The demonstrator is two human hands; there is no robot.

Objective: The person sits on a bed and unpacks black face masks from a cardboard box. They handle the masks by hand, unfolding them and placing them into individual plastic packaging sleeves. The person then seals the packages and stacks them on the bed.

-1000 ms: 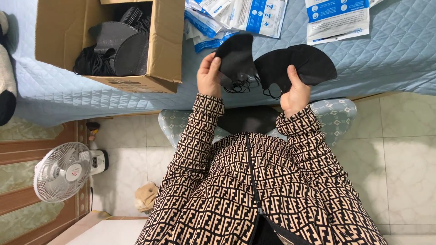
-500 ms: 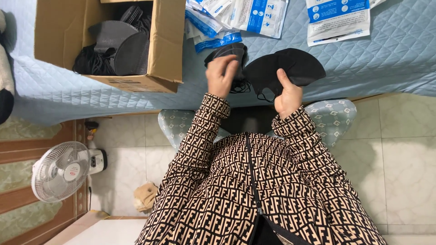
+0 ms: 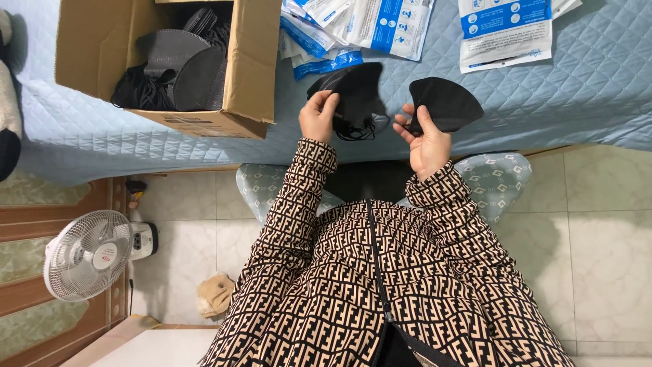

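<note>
The person sits at a bed [image 3: 102, 146] covered with a pale blue quilt, both hands raised just above its edge. The left hand [image 3: 318, 117] has its fingers [image 3: 329, 102] pinched shut on a black mask [image 3: 353, 92]; the mask fans out past the fingertips, away from the body, and its thin ear loops dangle in a tangle just beside the thumb. The right hand [image 3: 426, 139] holds a second black mask [image 3: 445, 102], folded into a rounded wedge; thumb and forefinger close on its near edge while the other fingers curl loosely beneath, so most of the mask sticks out beyond the hand. The two masks sit near each other, not touching. Left of the left-hand mask stands an open cardboard box [image 3: 251, 75] on the bed, with more black masks piled inside. Beyond both masks, farther from the person, lie white and blue packets [image 3: 502, 30] scattered across the quilt. Down on the tiled floor, well left of the box, stands a small white fan [image 3: 88, 255]
</note>
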